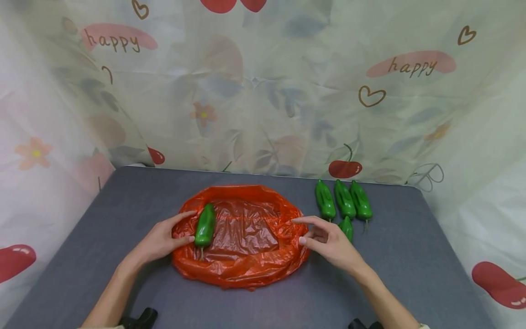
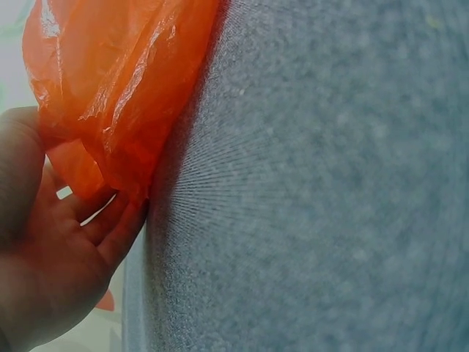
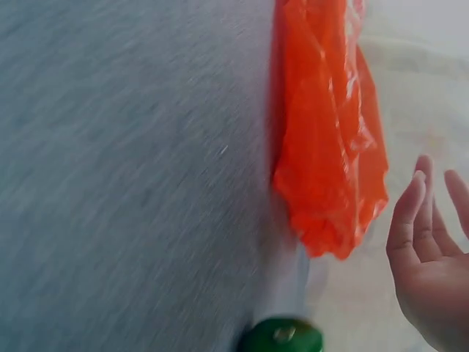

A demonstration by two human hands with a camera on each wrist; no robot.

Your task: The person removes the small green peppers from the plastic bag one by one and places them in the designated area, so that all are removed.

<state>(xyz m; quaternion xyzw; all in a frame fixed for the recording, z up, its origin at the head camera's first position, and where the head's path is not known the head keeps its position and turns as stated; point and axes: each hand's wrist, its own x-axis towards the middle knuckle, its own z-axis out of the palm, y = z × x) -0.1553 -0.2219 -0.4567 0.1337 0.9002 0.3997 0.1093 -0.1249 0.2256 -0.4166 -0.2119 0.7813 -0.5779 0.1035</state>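
Note:
An orange-red plastic bag (image 1: 246,269) lies spread on the grey table with its mouth up and its rim rolled outward. Inside it, at the left, rests one green pepper (image 1: 205,226), stem toward the person. My left hand (image 1: 162,237) holds the bag's left rim, thumb and index tips over the edge beside the pepper; the left wrist view shows the other fingers (image 2: 110,227) against the bag's outer side. Over the right rim hovers my right hand (image 1: 333,240), fingers loosely bent and holding nothing. In the right wrist view it appears apart from the bag (image 3: 330,139).
Three green peppers (image 1: 344,200) lie in a row at the back right. One more pepper (image 1: 347,227) sits nearer, partly hidden by my right hand. A printed curtain (image 1: 255,91) hangs behind the table and along both sides.

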